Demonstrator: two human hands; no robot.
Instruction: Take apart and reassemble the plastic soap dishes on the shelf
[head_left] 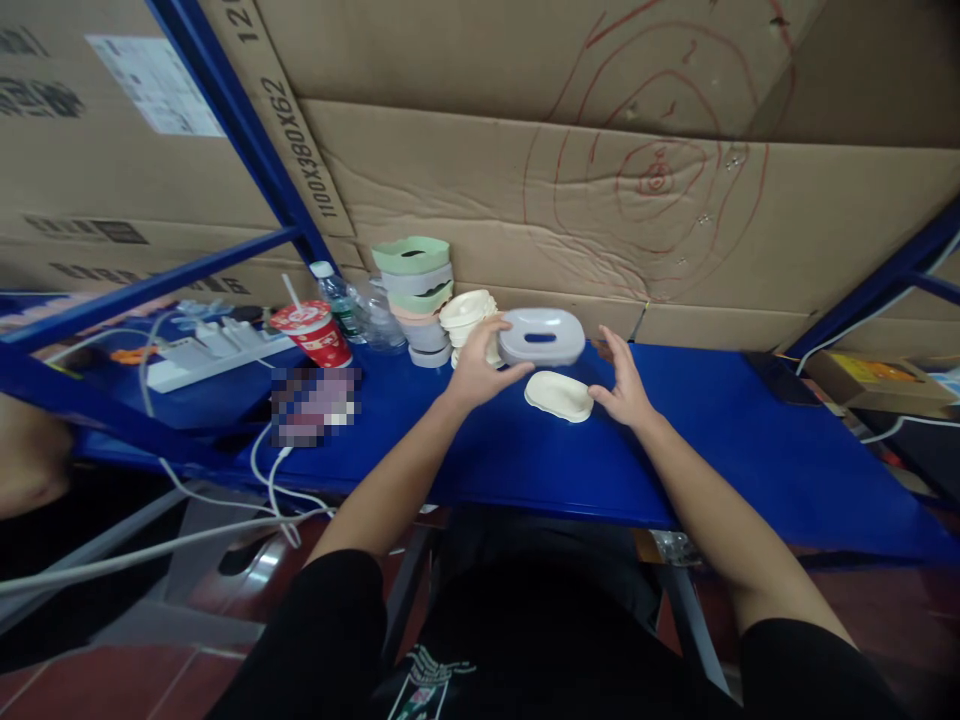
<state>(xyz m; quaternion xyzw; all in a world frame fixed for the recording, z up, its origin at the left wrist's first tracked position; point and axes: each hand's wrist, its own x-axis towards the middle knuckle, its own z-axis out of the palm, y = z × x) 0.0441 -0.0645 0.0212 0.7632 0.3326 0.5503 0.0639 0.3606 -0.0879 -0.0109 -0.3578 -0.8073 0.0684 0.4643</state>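
My left hand [478, 365] grips the left end of a pale grey oval plastic piece [566, 338] with a slot in its middle, fingers at the top edge and thumb below. The piece appears tilted toward me. Beneath it on the blue table lies a shallow cream oval dish [556, 396]. My right hand [626, 385] is open at the right, fingers spread upward, its thumb close to the dish's right end; whether they touch I cannot tell. Left of my left hand stand a stack of cream pieces [466, 312] and a taller stack of green, grey and pinkish pieces [414, 290].
A red paper cup [313, 335] with a straw, a water bottle [337, 300] and a white power strip [221, 352] are on the left. White cables [281, 500] hang over the table edge. Cardboard [465, 190] stands behind; a small box [881, 382] sits far right.
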